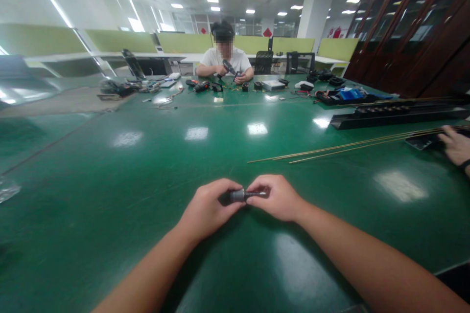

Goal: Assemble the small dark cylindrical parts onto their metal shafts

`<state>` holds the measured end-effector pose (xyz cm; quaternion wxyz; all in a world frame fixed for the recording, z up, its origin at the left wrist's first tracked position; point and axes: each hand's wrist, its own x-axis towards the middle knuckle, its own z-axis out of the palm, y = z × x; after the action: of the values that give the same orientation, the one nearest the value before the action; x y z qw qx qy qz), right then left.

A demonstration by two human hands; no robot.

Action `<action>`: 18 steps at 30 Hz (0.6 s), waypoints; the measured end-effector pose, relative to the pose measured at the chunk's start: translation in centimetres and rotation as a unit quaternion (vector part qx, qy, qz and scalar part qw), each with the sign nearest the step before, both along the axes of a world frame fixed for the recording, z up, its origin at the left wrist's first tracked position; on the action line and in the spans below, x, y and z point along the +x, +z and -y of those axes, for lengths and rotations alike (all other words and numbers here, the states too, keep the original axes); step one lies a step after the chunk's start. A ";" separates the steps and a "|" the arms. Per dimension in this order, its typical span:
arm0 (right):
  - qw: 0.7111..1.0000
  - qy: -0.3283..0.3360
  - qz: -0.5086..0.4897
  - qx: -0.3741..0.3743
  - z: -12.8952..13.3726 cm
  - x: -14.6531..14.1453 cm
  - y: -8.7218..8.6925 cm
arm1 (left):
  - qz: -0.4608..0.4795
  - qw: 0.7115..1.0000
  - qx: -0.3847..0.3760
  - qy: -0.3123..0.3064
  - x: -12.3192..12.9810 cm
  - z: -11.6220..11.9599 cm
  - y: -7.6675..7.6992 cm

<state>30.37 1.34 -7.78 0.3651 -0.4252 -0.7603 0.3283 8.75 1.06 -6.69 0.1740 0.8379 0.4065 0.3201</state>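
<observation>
Had both forearms (165,257) over green tabletop (121,195). Gripped cylindrical device (242,195) by grey end (237,196) in curled left hand (205,208), by dark shaft (254,194) in pinched right hand (279,200); had it between both. Saw brass-coloured rods (330,154) farther right, then another person's hand (456,144).

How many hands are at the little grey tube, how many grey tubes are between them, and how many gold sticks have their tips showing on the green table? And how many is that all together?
Hands at the tube: 2 (left hand, right hand)
Grey tube: 1
Gold sticks with tips showing on the green table: 3
Total: 6
</observation>
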 end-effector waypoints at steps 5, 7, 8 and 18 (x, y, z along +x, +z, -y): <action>1.000 0.006 -0.007 -0.012 -0.1 0.0 -0.1 | -0.005 1.000 -0.006 -0.002 -0.1 0.2 0.0; 1.000 0.006 -0.008 -0.013 -0.1 0.0 -0.1 | -0.007 1.000 -0.004 0.001 -0.1 0.2 0.0; 1.000 0.007 -0.009 -0.013 0.0 0.0 -0.1 | -0.007 1.000 -0.003 0.004 -0.1 0.2 0.0; 0.999 0.015 -0.019 -0.022 -0.1 0.2 0.0 | -0.012 1.000 0.019 -0.003 0.0 0.3 0.2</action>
<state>30.56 1.42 -7.77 0.3655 -0.4153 -0.7520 0.3583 8.72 0.78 -6.48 0.1543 0.8460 0.4001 0.3168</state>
